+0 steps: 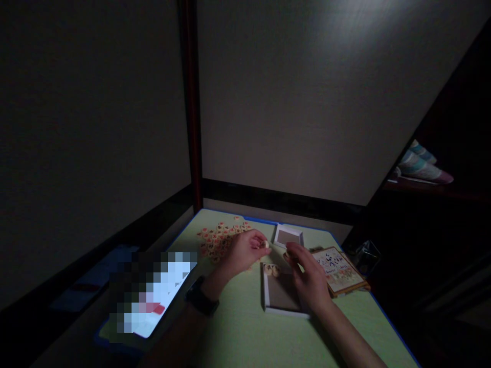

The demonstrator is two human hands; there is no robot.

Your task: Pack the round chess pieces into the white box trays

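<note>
My left hand (247,249), with a dark watch on its wrist, pinches a round wooden Chinese chess piece (264,245). Across from it, my right hand (311,276) is closed on another chess piece (286,254), mostly covered by the fingers. Below and between the hands lies a shallow white-rimmed box tray (265,299) with a brown inside. Two round pieces (271,269) sit side by side in its far left corner; its right part is behind my right hand. Many loose pieces (218,237) with red or black characters are spread left of my left hand.
A second white-rimmed tray (288,235) stands farther back. At the right lies a decorated box with lettering (337,268). A bright, partly blurred-out screen (164,294) rests at the table's left edge. Walls enclose the green table (245,327) at the back and left.
</note>
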